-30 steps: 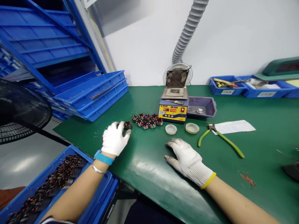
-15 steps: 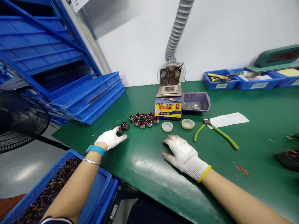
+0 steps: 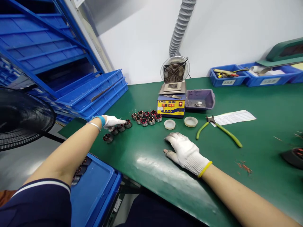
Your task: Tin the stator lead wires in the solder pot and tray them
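My left hand, in a white glove, reaches over a short row of wound motor stators on the green table. Its fingers stretch to the right along the row, by the farthest stator; some fingertips are hidden. The nearest stator stands just below the hand, apart from the others. To the right, a cluster of stators with red and copper windings stands upright. My right hand, also gloved, lies on the table with thumb and fingers apart and nothing in it. In front of it are two small round dishes.
A solder pot unit with a fan stands at the back beside a purple bin. Green-handled cutters touch a paper sheet. Wire scraps lie at right. A blue crate holds more stators below left.
My left hand has moved up and left and turned to point along the row. More stators show beneath and below it. My right hand stays in place. The solder pot's display reads differently.
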`<act>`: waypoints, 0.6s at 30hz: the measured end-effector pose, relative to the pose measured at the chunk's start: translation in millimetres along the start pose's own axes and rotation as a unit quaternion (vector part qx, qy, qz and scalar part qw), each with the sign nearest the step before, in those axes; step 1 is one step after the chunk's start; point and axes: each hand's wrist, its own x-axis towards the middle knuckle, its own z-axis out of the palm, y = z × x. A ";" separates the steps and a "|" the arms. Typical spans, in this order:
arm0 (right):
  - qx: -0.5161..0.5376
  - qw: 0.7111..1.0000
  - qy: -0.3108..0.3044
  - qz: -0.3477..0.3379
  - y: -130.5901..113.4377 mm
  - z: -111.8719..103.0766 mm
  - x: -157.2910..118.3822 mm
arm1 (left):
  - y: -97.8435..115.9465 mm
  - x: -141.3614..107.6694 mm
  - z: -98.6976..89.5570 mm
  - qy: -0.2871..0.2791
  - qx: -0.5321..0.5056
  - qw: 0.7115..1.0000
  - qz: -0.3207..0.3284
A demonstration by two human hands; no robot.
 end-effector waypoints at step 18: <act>-0.017 0.999 -0.043 0.015 -7.9 -12.8 1.6 | 30.2 7.6 26.6 0.098 -0.116 0.987 -0.055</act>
